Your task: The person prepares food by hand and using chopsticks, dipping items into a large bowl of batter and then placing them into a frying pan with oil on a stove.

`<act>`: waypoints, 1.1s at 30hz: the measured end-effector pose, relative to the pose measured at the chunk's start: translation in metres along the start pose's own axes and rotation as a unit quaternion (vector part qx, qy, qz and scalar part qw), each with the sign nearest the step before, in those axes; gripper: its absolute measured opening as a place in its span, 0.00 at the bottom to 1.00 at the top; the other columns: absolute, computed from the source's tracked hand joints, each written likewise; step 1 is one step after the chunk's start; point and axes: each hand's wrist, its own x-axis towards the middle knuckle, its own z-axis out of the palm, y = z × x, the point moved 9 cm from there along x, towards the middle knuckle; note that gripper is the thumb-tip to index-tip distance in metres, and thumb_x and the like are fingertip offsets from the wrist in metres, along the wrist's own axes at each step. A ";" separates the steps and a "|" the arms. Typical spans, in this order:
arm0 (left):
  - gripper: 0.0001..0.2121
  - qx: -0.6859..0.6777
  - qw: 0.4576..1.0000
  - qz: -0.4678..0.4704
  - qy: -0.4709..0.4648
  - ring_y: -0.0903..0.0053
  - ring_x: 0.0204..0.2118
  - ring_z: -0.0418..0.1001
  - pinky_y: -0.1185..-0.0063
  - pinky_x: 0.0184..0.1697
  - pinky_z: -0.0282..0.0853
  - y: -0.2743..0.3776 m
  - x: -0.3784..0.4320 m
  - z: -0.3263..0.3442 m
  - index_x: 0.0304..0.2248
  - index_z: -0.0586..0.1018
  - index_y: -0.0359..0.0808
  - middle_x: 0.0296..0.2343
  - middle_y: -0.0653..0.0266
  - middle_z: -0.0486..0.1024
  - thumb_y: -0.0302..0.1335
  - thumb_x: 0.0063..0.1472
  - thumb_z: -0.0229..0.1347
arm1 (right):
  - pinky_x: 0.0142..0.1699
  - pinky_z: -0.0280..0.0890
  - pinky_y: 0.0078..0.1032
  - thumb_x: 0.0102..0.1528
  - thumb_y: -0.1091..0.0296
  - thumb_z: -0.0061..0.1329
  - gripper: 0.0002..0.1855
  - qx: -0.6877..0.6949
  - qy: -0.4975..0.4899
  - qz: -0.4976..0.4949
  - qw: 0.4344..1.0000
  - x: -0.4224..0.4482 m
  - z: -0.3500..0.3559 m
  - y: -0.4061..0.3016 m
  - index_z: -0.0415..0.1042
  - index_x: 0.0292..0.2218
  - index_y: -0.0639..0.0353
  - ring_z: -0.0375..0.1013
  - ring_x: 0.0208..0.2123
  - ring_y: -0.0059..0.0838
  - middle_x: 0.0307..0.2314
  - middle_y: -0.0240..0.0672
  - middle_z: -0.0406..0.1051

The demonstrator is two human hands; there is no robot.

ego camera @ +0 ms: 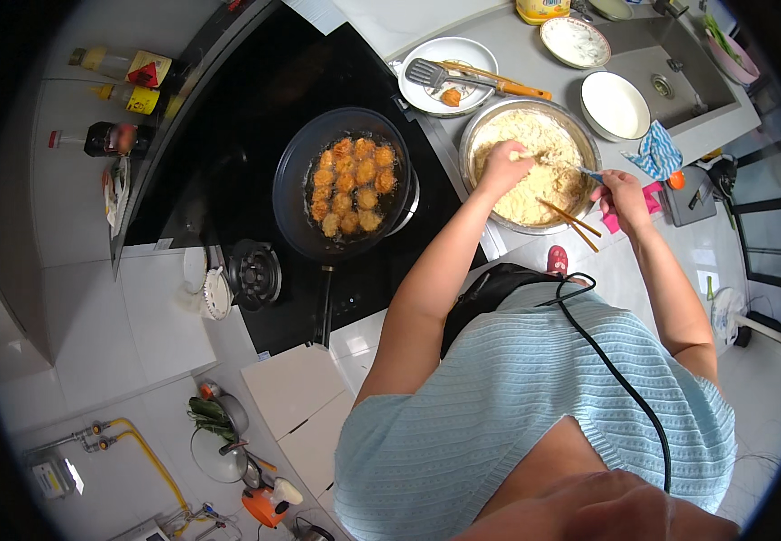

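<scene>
A large metal bowl (469, 132) of pale, lumpy batter stands on the counter before me. My left hand (506, 166) is over the batter with its fingers bunched around a bit of it. From the bowl's right side my right hand (621, 196) grips a spoon (588, 173) by its blue-looking handle; the spoon's batter-coated head is close to my left fingers. A pair of wooden chopsticks (581, 223) leans in the batter and over the rim. Several golden-brown fritters (345, 182) lie in oil in a dark frying pan (293, 203) on the black hob, left of the bowl.
Behind the bowl, a white plate (424, 101) holds a slotted spatula (431, 73), more chopsticks and one fritter. An empty white bowl (615, 106) and a striped cloth (657, 150) are near the sink (691, 88). The pan's handle (323, 311) points towards the hob's front edge.
</scene>
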 end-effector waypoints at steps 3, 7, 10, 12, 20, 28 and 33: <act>0.17 0.262 0.960 0.092 -0.038 0.60 0.42 0.69 0.71 0.47 0.64 0.021 -0.013 0.018 0.39 0.73 0.34 0.38 0.51 0.70 0.27 0.48 0.59 | 0.14 0.52 0.15 0.56 0.72 0.33 0.16 -0.038 -0.038 -0.001 0.999 0.005 0.018 -0.004 0.65 0.43 0.69 0.62 0.10 0.20 0.15 0.36 0.70; 0.21 0.432 0.898 0.059 -0.061 0.63 0.47 0.63 0.70 0.50 0.59 0.043 -0.023 0.034 0.43 0.72 0.38 0.41 0.56 0.67 0.30 0.47 0.61 | 0.13 0.53 0.16 0.55 0.73 0.32 0.15 -0.073 -0.041 -0.008 0.996 0.016 0.025 -0.007 0.65 0.42 0.69 0.62 0.08 0.20 0.15 0.38 0.69; 0.24 0.495 0.860 0.114 -0.049 0.67 0.53 0.59 0.69 0.53 0.56 0.058 -0.026 0.042 0.48 0.68 0.42 0.49 0.60 0.62 0.38 0.52 0.56 | 0.14 0.57 0.19 0.57 0.71 0.33 0.15 -0.072 -0.066 -0.022 0.995 0.009 0.042 -0.025 0.67 0.39 0.72 0.63 0.09 0.22 0.15 0.38 0.69; 0.20 0.478 0.858 0.187 -0.031 0.69 0.54 0.59 0.67 0.54 0.54 0.065 -0.027 0.052 0.48 0.70 0.43 0.51 0.61 0.62 0.37 0.56 0.52 | 0.14 0.58 0.19 0.57 0.69 0.35 0.15 -0.065 -0.081 -0.034 0.994 0.006 0.050 -0.029 0.70 0.37 0.72 0.64 0.09 0.22 0.15 0.37 0.69; 0.05 0.439 0.859 0.264 0.001 0.68 0.39 0.68 0.71 0.45 0.61 0.054 -0.018 0.064 0.25 0.77 0.36 0.30 0.63 0.73 0.25 0.50 0.50 | 0.19 0.62 0.22 0.52 0.70 0.42 0.10 -0.346 -0.074 -0.205 0.913 -0.011 0.053 -0.063 0.73 0.25 0.66 0.68 0.13 0.26 0.17 0.38 0.71; 0.04 0.426 0.862 0.276 -0.004 0.66 0.36 0.70 0.71 0.40 0.66 0.060 -0.021 0.067 0.25 0.75 0.35 0.28 0.58 0.73 0.23 0.49 0.49 | 0.27 0.65 0.28 0.41 0.72 0.44 0.03 -0.690 -0.008 -0.483 0.538 -0.059 0.094 -0.084 0.69 0.22 0.57 0.71 0.23 0.30 0.21 0.37 0.68; 0.06 0.412 0.894 0.159 -0.070 0.64 0.32 0.72 0.71 0.37 0.68 0.048 -0.011 0.060 0.28 0.76 0.34 0.28 0.57 0.74 0.27 0.51 0.51 | 0.28 0.66 0.30 0.39 0.72 0.45 0.03 -0.639 -0.016 -0.516 0.571 -0.061 0.083 -0.089 0.69 0.22 0.57 0.71 0.24 0.35 0.21 0.38 0.68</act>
